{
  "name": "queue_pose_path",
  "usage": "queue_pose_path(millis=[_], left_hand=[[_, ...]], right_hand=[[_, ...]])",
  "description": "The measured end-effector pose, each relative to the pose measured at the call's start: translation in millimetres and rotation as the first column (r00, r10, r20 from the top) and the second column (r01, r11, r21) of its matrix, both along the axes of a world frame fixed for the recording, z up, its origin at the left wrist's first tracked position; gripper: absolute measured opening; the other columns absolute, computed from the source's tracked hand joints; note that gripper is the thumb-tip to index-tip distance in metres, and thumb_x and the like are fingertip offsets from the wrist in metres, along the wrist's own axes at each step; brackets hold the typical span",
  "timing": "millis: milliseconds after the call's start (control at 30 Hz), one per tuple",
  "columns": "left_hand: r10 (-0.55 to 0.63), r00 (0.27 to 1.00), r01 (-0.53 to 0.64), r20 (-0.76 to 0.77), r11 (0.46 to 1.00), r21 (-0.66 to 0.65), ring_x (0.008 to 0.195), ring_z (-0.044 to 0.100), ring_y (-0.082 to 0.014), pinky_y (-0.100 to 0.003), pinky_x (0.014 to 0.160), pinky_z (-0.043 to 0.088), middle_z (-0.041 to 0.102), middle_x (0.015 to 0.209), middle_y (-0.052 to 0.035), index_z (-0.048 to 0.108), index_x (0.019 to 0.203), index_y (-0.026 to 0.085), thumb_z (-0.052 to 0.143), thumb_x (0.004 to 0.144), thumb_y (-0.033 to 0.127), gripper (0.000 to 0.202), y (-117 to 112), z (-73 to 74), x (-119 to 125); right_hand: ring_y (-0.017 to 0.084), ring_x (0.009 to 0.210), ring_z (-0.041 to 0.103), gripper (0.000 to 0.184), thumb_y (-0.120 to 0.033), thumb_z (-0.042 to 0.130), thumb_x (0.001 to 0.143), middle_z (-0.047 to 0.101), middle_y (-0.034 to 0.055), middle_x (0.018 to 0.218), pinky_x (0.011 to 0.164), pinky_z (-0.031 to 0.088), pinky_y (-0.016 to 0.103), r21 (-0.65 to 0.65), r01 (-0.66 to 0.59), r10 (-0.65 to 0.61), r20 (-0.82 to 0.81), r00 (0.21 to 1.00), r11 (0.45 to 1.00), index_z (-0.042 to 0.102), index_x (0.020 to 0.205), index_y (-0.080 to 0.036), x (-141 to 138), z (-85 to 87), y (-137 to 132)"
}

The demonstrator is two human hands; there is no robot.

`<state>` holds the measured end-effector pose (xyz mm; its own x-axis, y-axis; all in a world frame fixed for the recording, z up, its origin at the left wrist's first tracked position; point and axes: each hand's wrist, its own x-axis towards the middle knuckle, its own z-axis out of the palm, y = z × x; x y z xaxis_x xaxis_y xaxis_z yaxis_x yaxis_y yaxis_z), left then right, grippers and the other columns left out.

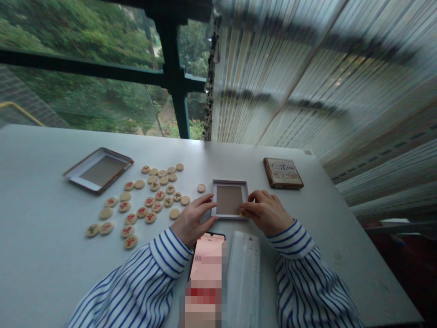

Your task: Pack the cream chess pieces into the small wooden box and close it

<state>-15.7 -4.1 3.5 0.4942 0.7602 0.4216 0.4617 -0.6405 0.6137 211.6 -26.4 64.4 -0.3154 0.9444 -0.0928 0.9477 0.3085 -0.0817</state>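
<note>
At the tips of the right hand (268, 209), thumb and fingers pinched narrow, sits a small disc (242, 212), partly hidden by the fingers, over the near right corner of the shallow box (228, 200). It looks like wood or a similar hard material: likely light, stiff, hard to damage, with a smooth rounded edge that could slip. Its rim seems the best place to grip, thumb opposite the fingers, leaving the flat faces free.

Across the box, the left hand (195, 218) is loosely spread, its fingertips against the left wall and its thumb near the front corner. That box has thin, pale walls, probably light card that would slide or bend if pressed; holding it low at a corner should suit it.

Just beyond the left hand lies a lone disc (201, 187), and farther to its left many loose discs (160, 195) lie scattered, some showing red or dark characters. Beyond them is another shallow tray (89, 176). Nearer than the hands, between the sleeves, are a phone (207, 264) and a translucent case (243, 278). Past the right hand, a printed box (284, 173) lies flat on the bench (44, 205).
</note>
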Motion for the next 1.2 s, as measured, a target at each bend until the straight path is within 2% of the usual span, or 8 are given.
queue_pose_path(millis=[133, 267, 433, 600, 700, 833, 1000, 1200], left_hand=[[-0.004, 1.000, 0.004, 0.000, 1.000, 0.007, 0.107, 0.053, -0.0218, -0.038, 0.090, 0.046, 0.054, 0.118, -0.0136, 0.057, 0.103, 0.015, 0.056, 0.076, 0.023, 0.028, -0.1, -0.3, -0.7], [0.000, 1.000, 0.000, -0.002, 1.000, 0.020, 0.107, 0.053, -0.0220, -0.039, 0.090, 0.046, 0.054, 0.117, -0.0137, 0.057, 0.103, 0.016, 0.056, 0.076, 0.024, 0.028, -0.1, -0.7, -0.8], [0.014, 1.000, -0.015, 0.010, 0.999, 0.052, 0.107, 0.053, -0.0215, -0.038, 0.090, 0.046, 0.055, 0.116, -0.0138, 0.058, 0.102, 0.015, 0.056, 0.077, 0.025, 0.027, -0.9, 4.0, 0.4], [0.037, 0.999, -0.037, 0.005, 0.996, 0.085, 0.100, 0.056, -0.0184, -0.036, 0.089, 0.046, 0.061, 0.106, -0.0094, 0.060, 0.101, 0.017, 0.053, 0.080, 0.023, 0.023, 8.6, 25.3, 5.5], [-0.031, 0.994, 0.035, -0.107, 0.999, 0.041, 0.092, 0.059, -0.0181, -0.033, 0.082, 0.048, 0.065, 0.099, -0.0089, 0.059, 0.102, 0.015, 0.052, 0.080, 0.024, 0.025, 21.5, 41.7, 16.1], [-0.267, 0.931, 0.246, -0.250, 0.963, -0.111, 0.076, 0.062, -0.0152, -0.025, 0.069, 0.050, 0.068, 0.089, -0.0060, 0.062, 0.100, 0.016, 0.052, 0.078, 0.023, 0.025, 36.8, 53.3, 40.2], [-0.397, 0.828, 0.326, -0.396, 0.915, -0.237, 0.073, 0.061, -0.0153, -0.022, 0.064, 0.045, 0.068, 0.084, -0.0058, 0.063, 0.099, 0.015, 0.055, 0.074, 0.023, 0.027, 44.5, 50.7, 63.9], [-0.454, 0.771, 0.373, -0.447, 0.890, -0.262, 0.074, 0.059, -0.0154, -0.022, 0.064, 0.040, 0.065, 0.083, -0.0045, 0.065, 0.093, 0.017, 0.055, 0.074, 0.026, 0.023, 46.4, 44.0, 68.9]], right_hand=[[0.018, 0.090, 0.050, 0.027, -0.029, 0.046, 0.085, 0.058, 0.0075, 0.094, 0.075, 0.035, 0.031, 0.106, 0.065, -0.061, -0.047, 0.997, 0.992, 0.059, 0.108, -0.024, 6.7, -1.3, -2.7], [0.018, 0.085, 0.054, 0.032, -0.028, 0.041, 0.086, 0.061, 0.0086, 0.089, 0.076, 0.040, 0.031, 0.165, 0.147, -0.118, -0.171, 0.978, 0.975, 0.055, 0.112, -0.016, 16.0, -9.3, -9.2], [0.014, 0.073, 0.056, 0.040, -0.030, 0.045, 0.083, 0.063, 0.0076, 0.087, 0.072, 0.045, 0.030, 0.053, 0.095, -0.062, -0.445, 0.893, 0.994, 0.047, 0.119, -0.013, 27.2, -28.5, -18.9], [0.014, 0.071, 0.056, 0.047, -0.033, 0.048, 0.080, 0.063, 0.0079, 0.089, 0.069, 0.046, 0.030, -0.042, 0.044, -0.060, -0.551, 0.833, 0.998, 0.043, 0.123, -0.013, 34.1, -40.6, -21.9], [0.013, 0.071, 0.056, 0.049, -0.031, 0.050, 0.079, 0.063, 0.0078, 0.089, 0.069, 0.046, 0.029, -0.052, 0.026, -0.051, -0.553, 0.832, 0.998, 0.043, 0.123, -0.012, 33.9, -41.8, -21.7], [0.013, 0.071, 0.057, 0.048, -0.029, 0.051, 0.078, 0.064, 0.0074, 0.089, 0.068, 0.046, 0.028, -0.053, 0.025, -0.049, -0.522, 0.851, 0.998, 0.044, 0.122, -0.011, 31.5, -43.5, -21.7], [0.013, 0.071, 0.058, 0.047, -0.026, 0.052, 0.077, 0.065, 0.0064, 0.087, 0.067, 0.045, 0.027, -0.029, 0.011, -0.025, -0.546, 0.837, 1.000, 0.045, 0.121, -0.013, 32.5, -48.5, -20.8], [0.015, 0.071, 0.058, 0.043, -0.025, 0.053, 0.076, 0.066, 0.0071, 0.084, 0.067, 0.046, 0.028, -0.021, 0.025, -0.032, -0.545, 0.838, 0.999, 0.050, 0.117, -0.011, 31.9, -49.2, -20.6]])
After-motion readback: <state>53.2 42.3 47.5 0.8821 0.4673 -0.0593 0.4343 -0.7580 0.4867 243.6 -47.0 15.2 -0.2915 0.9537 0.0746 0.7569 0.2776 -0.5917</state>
